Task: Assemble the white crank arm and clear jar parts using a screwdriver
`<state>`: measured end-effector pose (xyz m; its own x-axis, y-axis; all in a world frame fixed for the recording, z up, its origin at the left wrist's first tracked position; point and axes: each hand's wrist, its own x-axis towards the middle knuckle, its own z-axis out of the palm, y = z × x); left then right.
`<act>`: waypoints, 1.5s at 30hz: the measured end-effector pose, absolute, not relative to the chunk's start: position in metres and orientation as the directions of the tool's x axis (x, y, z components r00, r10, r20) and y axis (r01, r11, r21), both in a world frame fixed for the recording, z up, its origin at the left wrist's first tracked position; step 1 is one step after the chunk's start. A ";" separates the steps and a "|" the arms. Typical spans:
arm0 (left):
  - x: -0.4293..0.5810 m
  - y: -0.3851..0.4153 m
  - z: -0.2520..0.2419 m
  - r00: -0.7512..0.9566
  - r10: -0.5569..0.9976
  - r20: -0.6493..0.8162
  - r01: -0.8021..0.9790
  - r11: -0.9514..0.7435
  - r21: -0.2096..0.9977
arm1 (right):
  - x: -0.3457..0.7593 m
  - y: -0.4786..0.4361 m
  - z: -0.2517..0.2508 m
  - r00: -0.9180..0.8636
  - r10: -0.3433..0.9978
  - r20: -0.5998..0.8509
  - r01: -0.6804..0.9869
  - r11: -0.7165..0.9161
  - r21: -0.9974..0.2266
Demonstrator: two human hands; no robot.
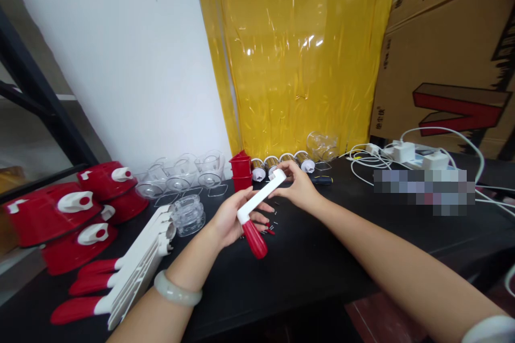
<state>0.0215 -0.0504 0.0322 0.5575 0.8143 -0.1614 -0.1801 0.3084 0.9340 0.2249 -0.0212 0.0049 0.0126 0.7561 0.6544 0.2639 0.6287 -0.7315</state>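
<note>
I hold a white crank handle with a red knob point(257, 209) over the black table point(330, 257), tilted with the knob down toward me. My left hand point(231, 220) cradles its lower part near the red knob, fingers curled round it. My right hand point(295, 185) pinches the white upper end between thumb and fingers. Several small dark and red pins point(273, 221) lie scattered on the table just under my hands.
A row of matching white-and-red handles point(120, 276) lies at the left front. Red housings point(72, 209) pile at far left, with clear plastic cups point(189, 174) and rings point(188, 215) nearby. Metal drums point(277, 163), red blocks point(240, 170), a screwdriver point(322, 179), and white cables and chargers point(406, 153) line the back.
</note>
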 end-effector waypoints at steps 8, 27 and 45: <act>0.012 -0.047 0.031 0.759 0.631 -0.160 -0.203 0.463 0.863 | 0.222 -0.027 0.004 0.003 0.687 0.726 0.276 0.697 -0.661; 0.019 -0.052 0.036 0.604 0.788 -0.115 -0.093 0.214 0.972 | 0.222 -0.023 -0.004 -0.045 0.613 0.789 0.363 0.746 -0.558; 0.023 -0.055 0.029 0.316 0.890 0.328 0.753 -0.446 0.483 | 0.233 -0.008 -0.020 -0.236 0.880 0.412 0.811 0.412 -0.415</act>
